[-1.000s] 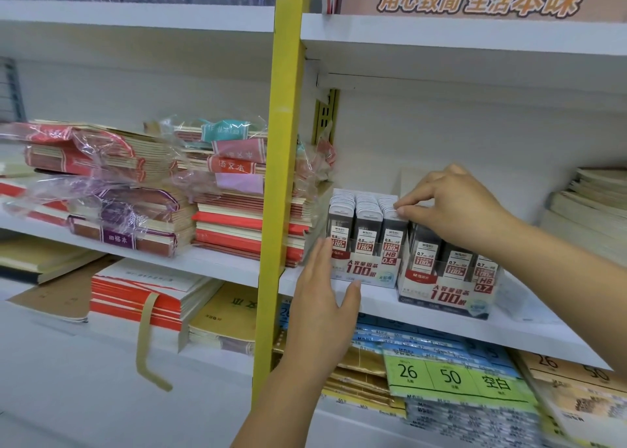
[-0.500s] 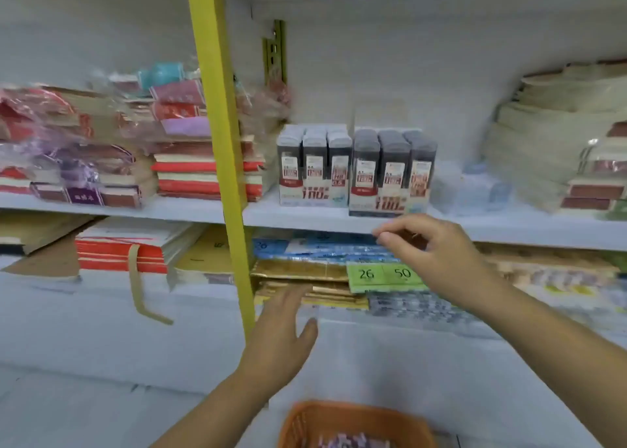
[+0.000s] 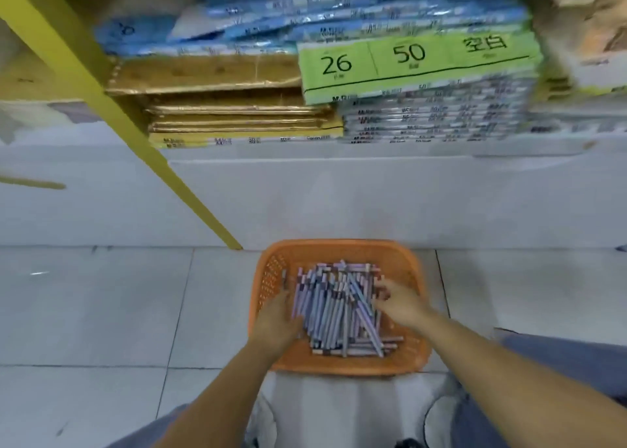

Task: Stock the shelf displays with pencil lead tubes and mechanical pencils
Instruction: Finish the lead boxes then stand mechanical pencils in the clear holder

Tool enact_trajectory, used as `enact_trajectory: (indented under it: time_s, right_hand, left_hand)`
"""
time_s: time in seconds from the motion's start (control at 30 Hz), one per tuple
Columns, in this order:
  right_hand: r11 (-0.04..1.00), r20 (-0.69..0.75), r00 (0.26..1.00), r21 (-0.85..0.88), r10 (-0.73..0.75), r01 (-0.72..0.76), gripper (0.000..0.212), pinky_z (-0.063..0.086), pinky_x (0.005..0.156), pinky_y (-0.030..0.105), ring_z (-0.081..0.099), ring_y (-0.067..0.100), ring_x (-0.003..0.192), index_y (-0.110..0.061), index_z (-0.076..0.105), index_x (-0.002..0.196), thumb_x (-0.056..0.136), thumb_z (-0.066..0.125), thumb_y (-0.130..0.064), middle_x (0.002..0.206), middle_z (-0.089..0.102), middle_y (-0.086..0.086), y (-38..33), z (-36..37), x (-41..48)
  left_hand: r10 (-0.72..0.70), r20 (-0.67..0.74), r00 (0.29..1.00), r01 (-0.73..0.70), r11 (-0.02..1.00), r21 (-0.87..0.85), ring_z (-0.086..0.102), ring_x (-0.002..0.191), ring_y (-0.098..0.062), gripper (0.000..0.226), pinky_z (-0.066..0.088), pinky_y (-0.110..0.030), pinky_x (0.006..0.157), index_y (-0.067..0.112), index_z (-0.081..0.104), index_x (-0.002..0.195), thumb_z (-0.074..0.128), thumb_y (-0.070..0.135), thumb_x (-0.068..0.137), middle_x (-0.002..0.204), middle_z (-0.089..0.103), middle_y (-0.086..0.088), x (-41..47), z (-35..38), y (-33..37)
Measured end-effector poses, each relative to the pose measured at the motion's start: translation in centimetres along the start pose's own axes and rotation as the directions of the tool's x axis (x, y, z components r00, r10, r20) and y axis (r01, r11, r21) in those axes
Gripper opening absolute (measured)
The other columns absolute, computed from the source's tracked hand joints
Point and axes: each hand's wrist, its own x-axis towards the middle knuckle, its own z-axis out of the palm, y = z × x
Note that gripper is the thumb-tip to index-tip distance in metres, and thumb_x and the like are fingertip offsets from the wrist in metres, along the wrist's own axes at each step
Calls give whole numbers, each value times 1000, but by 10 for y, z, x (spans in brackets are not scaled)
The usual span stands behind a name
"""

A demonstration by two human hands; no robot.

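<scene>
An orange plastic basket (image 3: pixel 339 249) sits on the tiled floor in front of the shelf base. It holds a heap of several thin bluish-purple mechanical pencils (image 3: pixel 334 307). My left hand (image 3: pixel 278 318) rests against the left side of the heap, fingers spread on the pencils. On the right side of the heap my right hand (image 3: pixel 398 300) touches the pencils with its fingertips. The frame is blurred, so I cannot tell whether either hand grips a pencil. The lead-tube display boxes are out of view.
A yellow shelf upright (image 3: pixel 112 108) slants down to the floor left of the basket. The low shelf above holds gold packs (image 3: pixel 237 122), blue packs (image 3: pixel 305 16) and a green-labelled stack (image 3: pixel 414 64). My knees (image 3: pixel 559 373) flank the basket.
My view has dropped from the shelf with the lead-tube boxes down to the floor. Both hands have left the shelf and come down onto the pencils in the orange basket.
</scene>
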Motion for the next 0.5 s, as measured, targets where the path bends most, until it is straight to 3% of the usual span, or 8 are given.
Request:
enact_trajectory:
  time_s: [0.07, 0.13, 0.23, 0.37, 0.5]
  right_hand:
    - [998, 10, 998, 39, 55, -56, 57, 43, 86, 29, 54, 28, 120, -15, 39, 144, 94, 62, -29, 141, 50, 12, 10, 18, 18]
    - [994, -64, 993, 50, 101, -98, 81, 40, 103, 38, 40, 32, 135, -15, 25, 151, 87, 70, -36, 154, 32, 13, 14, 33, 33]
    - [991, -204, 970, 4, 134, -136, 97, 31, 115, 45, 28, 34, 140, -16, 22, 150, 76, 78, -45, 157, 18, 11, 13, 52, 45]
    - [979, -320, 932, 163, 171, -124, 93, 47, 97, 38, 49, 26, 111, -17, 28, 141, 70, 86, -33, 134, 30, 9, 10, 72, 51]
    - [918, -262, 930, 366, 257, -150, 73, 53, 75, 34, 60, 14, 84, -17, 41, 127, 70, 86, -28, 99, 54, -5, 11, 72, 60]
  left_hand:
    - [-11, 7, 1000, 11, 999, -33, 48, 138, -28, 67, 34, -30, 114, 15, 36, 153, 68, 20, 93, 151, 49, -10, 11, 11, -5]
    - [-28, -3, 1000, 28, 999, -27, 42, 142, -31, 82, 34, -43, 118, 22, 24, 157, 72, 24, 91, 155, 43, -8, 23, 21, -9]
    - [-150, -52, 987, 148, 988, -50, 40, 143, -31, 96, 31, -48, 120, 23, 13, 161, 76, 27, 88, 156, 41, -10, 39, 33, -12]
    - [-265, -93, 960, 255, 961, -105, 45, 136, -30, 87, 35, -48, 118, 18, 26, 156, 78, 23, 86, 148, 45, -10, 53, 50, -14]
    - [-358, -150, 922, 344, 932, -113, 48, 129, -30, 73, 39, -45, 115, 9, 43, 142, 81, 25, 82, 137, 47, -12, 63, 59, -14]
